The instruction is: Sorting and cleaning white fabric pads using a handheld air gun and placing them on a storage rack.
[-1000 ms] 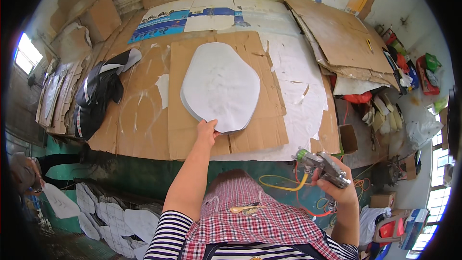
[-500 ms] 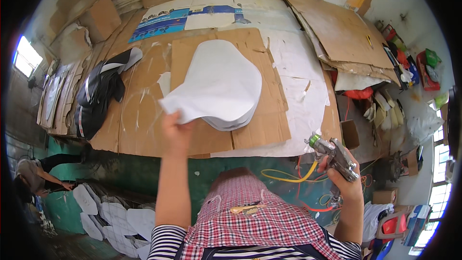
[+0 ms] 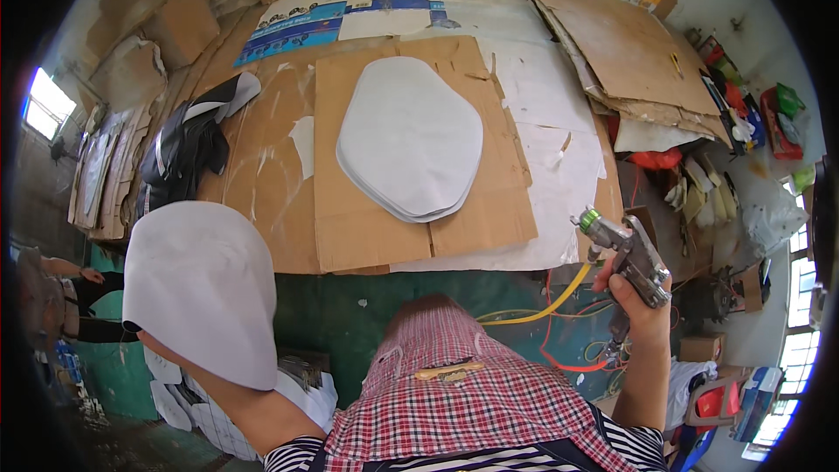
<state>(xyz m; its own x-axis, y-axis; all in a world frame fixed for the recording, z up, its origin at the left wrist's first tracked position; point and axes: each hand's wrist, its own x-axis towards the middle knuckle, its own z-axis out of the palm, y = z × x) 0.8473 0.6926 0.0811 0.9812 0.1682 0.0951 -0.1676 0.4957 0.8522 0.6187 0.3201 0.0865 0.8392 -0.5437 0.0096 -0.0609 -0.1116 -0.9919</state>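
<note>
Over the cardboard-topped bench (image 3: 262, 183), left hand (image 3: 144, 336) gripping a smooth grey oval sheet (image 3: 205, 288), right hand (image 3: 642, 301) clasping a metal spray gun (image 3: 625, 249)

A cluttered workshop: a green bench (image 3: 367, 315) covered with glue-stained cardboard (image 3: 419, 210), a stack of white cut pieces (image 3: 409, 144) on it, a spray gun (image 3: 629, 253) with hoses (image 3: 559, 301) at right, and cardboard piles (image 3: 629, 52) far right.

L hand hidden behind white sheet (image 3: 203, 290); spray gun (image 3: 631, 255) hose end lost below R grip.
</note>
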